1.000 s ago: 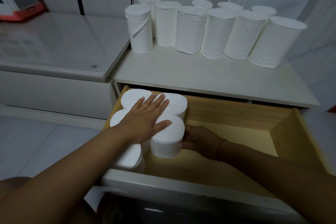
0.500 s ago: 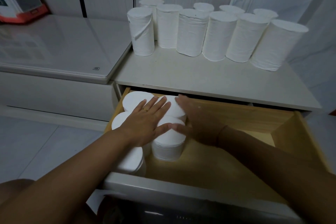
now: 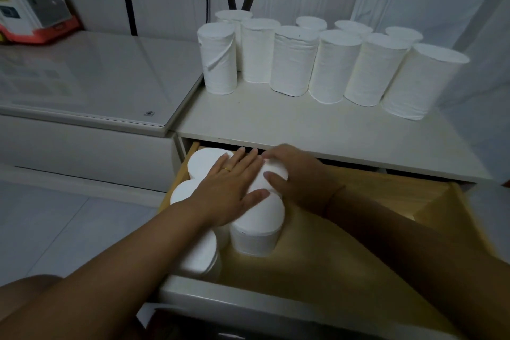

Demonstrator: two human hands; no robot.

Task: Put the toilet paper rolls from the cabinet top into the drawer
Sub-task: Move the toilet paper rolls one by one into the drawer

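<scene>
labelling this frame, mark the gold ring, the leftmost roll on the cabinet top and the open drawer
gold ring (image 3: 227, 169): head view, on the band.
leftmost roll (image 3: 219, 63): head view, its creased side.
open drawer (image 3: 325, 254): head view, bare wooden floor.

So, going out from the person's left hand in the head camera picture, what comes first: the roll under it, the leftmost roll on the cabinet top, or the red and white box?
1. The roll under the palm of the left hand, in the drawer's left end.
2. The leftmost roll on the cabinet top, behind the drawer.
3. The red and white box, far back left.
</scene>
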